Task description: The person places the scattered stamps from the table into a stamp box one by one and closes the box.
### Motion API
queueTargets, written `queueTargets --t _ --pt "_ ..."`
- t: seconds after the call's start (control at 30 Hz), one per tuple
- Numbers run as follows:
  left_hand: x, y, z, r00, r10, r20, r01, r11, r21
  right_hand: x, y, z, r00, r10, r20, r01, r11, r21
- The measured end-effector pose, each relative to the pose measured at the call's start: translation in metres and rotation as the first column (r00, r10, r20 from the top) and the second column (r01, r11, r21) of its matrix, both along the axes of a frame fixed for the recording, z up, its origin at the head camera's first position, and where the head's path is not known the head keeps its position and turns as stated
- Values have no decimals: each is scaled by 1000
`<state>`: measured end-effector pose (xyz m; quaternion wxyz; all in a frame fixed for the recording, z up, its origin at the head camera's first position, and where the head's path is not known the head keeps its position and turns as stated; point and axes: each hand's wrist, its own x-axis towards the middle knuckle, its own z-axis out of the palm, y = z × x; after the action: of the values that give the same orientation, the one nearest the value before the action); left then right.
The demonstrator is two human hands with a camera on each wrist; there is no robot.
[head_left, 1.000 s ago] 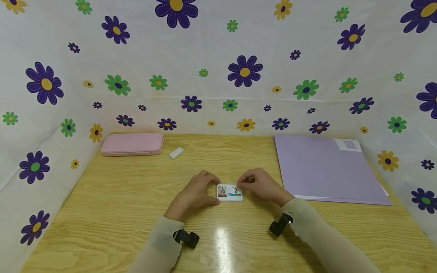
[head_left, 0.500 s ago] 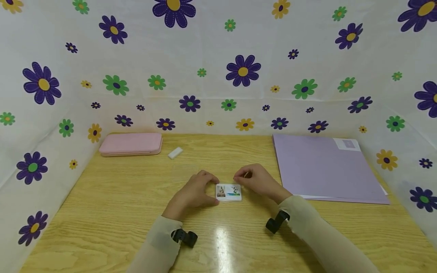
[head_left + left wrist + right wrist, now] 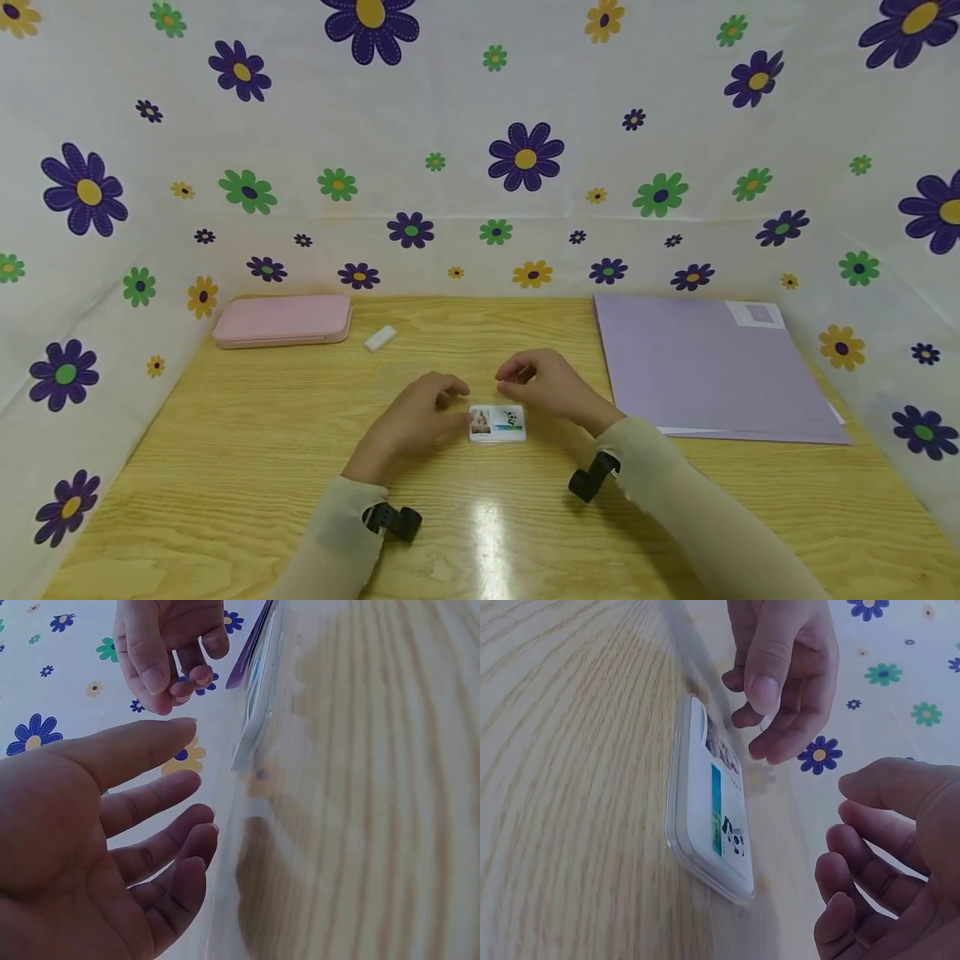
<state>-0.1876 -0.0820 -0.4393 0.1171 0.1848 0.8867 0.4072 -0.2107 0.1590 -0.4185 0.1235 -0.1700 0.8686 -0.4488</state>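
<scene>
At the far left, a flat pink case with rounded corners, set against the foot of a white cloth printed with purple, green and yellow flowers. Next along, a small white block, too plain at this size for any marking. Further right, a left hand, fingers loosely bent, thumb held well apart from them, nothing in the grasp; behind, a beige sleeve cut off by the lower edge.

Between both hands, flat on the pale, grained wooden surface, a thin white box: rectangular, round-cornered, smooth, edged with a clear rim. On top, a brownish picture at left, blurred in detail, and at right a black-and-white panda over a blue-green strip. In the left wrist view, almost edge-on, with the top hardly readable.

Beyond and to the right, clear of the box, a right hand: thumb and index tips a narrow gap apart, other fingers curled loosely, nothing visibly held.

At the far right, a broad lilac folder with a white label, print illegible, and a white sheet mostly hidden beneath.
</scene>
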Motion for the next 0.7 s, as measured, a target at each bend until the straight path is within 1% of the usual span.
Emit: queueTargets --t 0.1,0.27,0.43,0.57,0.7 --pt "-2 -4 1 1000 16 -8 -16 1000 -10 -1 -2 1 1000 -1 12 1 1000 -10" --pt "-5 -14 4 999 31 -32 -32 999 -6 -2 -6 3 1000 0 -3 0 1000 -18" --pt "-8 -32 7 998 54 -42 -53 999 8 -4 -16 2 999 27 -23 -27 999 -22" --pt "-12 -48 8 996 71 -60 -71 997 -9 -7 -27 2 999 34 -36 -35 999 -8" --pt "-16 -61 10 993 82 -83 -86 995 -43 -10 -37 3 998 41 -37 -41 999 1"
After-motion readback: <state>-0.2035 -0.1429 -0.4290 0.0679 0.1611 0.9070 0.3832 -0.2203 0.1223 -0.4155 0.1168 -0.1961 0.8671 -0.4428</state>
